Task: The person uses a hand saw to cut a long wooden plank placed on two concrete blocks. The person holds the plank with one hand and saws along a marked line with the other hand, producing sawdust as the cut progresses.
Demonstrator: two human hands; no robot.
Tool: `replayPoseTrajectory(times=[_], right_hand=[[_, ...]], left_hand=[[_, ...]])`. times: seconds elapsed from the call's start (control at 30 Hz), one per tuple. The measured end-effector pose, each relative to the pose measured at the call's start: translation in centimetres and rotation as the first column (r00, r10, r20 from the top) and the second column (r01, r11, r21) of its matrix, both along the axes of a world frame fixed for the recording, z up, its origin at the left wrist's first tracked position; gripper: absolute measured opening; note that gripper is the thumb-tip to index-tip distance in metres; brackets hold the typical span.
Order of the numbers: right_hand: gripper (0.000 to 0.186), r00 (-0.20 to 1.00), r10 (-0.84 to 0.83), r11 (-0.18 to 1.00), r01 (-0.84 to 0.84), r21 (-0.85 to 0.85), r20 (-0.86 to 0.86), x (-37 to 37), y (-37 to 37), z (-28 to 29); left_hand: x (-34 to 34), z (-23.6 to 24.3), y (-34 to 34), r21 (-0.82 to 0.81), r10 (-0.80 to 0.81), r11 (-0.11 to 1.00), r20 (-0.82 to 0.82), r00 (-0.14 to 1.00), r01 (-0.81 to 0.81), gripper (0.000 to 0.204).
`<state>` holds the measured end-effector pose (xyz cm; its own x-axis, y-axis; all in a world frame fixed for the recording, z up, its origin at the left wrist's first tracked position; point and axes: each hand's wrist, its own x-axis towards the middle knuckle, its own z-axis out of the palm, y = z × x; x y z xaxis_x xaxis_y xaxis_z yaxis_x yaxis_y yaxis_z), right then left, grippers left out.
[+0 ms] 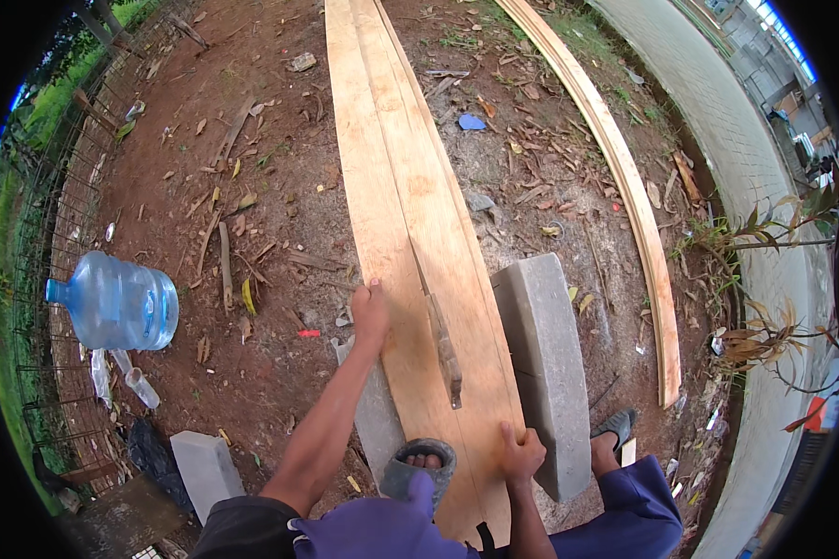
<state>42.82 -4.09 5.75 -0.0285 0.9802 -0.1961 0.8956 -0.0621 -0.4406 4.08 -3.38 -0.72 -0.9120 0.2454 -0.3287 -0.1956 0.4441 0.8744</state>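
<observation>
A long, pale wooden board (pixel 419 186) stretches away from me, with a dark line or split running along its length. My left hand (pixel 371 317) is closed on the board's left edge, thumb on top. Closer to me, my right hand (pixel 522 454) grips the right edge, also with the thumb up. Between the hands lies a slim tool (pixel 446 349) along the line, with a narrow blade and a worn brownish handle toward me; its exact kind is unclear. My foot in a grey slipper (pixel 419 464) presses on the near part of the board.
Grey concrete blocks (pixel 543 373) lie beside and under the board. Another light block (pixel 207 470) sits near left. A blue water jug (pixel 116 301) lies at left by a wire fence. Long narrow planks (pixel 625 168) lie at right, before a low concrete wall (pixel 764 224).
</observation>
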Motion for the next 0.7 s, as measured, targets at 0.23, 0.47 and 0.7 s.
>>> replayPoseTrajectory(times=[0.23,0.47,0.7], right_hand=[[0.058,0.998,-0.010,0.997,0.015,-0.076,0.064,-1.0,0.3,1.6],[0.060,0.999,-0.017,0.997,0.020,-0.078,0.045,-3.0,3.1,2.0],[0.058,0.998,0.056,0.975,-0.060,-0.216,-0.025,-6.2,5.8,2.3]], left_hand=[[-0.2,-0.2,0.0,-0.115,-0.047,0.992,-0.021,0.999,0.044,0.043],[-2.5,1.7,4.1,-0.005,-0.081,0.997,0.019,0.996,0.082,0.044],[-6.7,1.5,6.2,0.036,-0.037,0.999,0.081,0.996,0.034,0.048]])
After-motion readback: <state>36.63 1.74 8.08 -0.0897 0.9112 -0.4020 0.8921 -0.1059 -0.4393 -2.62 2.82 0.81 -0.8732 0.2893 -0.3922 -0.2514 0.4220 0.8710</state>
